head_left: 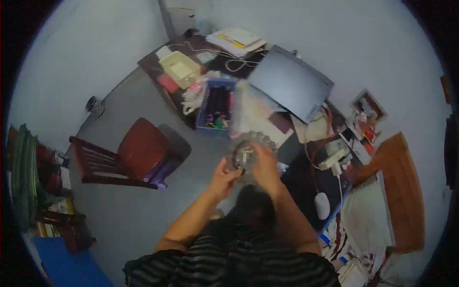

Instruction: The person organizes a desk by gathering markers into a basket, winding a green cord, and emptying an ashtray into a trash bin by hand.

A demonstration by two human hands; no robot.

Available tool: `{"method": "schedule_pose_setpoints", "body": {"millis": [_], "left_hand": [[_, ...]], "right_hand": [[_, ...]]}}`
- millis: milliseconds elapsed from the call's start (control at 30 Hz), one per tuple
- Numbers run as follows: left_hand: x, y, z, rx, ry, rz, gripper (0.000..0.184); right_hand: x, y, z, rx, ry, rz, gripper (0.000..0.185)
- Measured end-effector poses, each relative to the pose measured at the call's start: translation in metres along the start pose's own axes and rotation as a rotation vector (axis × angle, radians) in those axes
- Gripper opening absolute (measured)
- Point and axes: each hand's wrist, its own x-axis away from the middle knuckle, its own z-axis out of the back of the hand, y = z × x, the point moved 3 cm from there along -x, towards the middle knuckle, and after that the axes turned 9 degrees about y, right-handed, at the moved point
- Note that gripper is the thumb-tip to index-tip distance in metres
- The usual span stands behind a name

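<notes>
A clear glass dish (247, 139) with a scalloped rim, several small whitish pieces in it, is between my hands near the desk's front edge. My left hand (224, 179) is at the dish's lower left, its fingers bent round a small dark thing too small to name. My right hand (264, 165) reaches over the dish's right side; its fingertips are blurred against the dish, so what they hold cannot be made out. Just behind the dish stands a blue basket (213, 128) of pens and markers.
A closed laptop (290, 81), papers (236, 40) and a cream tray (180, 67) lie on the dark desk. A white mouse (322, 205) and a power strip (333, 160) are at the right. On the left is a red-brown chair (142, 146); a wooden headboard (399, 191) stands at the right.
</notes>
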Motion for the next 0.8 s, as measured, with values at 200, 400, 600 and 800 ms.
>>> {"method": "schedule_pose_setpoints", "body": {"millis": [200, 400, 600, 800], "left_hand": [[0.025, 0.075, 0.081, 0.013, 0.122, -0.046, 0.064], [0.026, 0.112, 0.147, 0.140, 0.160, -0.111, 0.067], [0.009, 0.140, 0.180, 0.113, 0.137, -0.194, 0.065], [-0.032, 0.168, 0.202, 0.117, 0.217, -0.272, 0.056]], "right_hand": [[-0.023, -0.072, -0.086, -0.120, -0.126, 0.120, 0.039], [-0.031, -0.119, -0.171, -0.105, -0.411, 0.348, 0.035], [-0.062, -0.129, -0.226, -0.206, -0.355, 0.426, 0.037], [-0.094, -0.137, -0.269, -0.346, -0.701, 0.455, 0.032]]}}
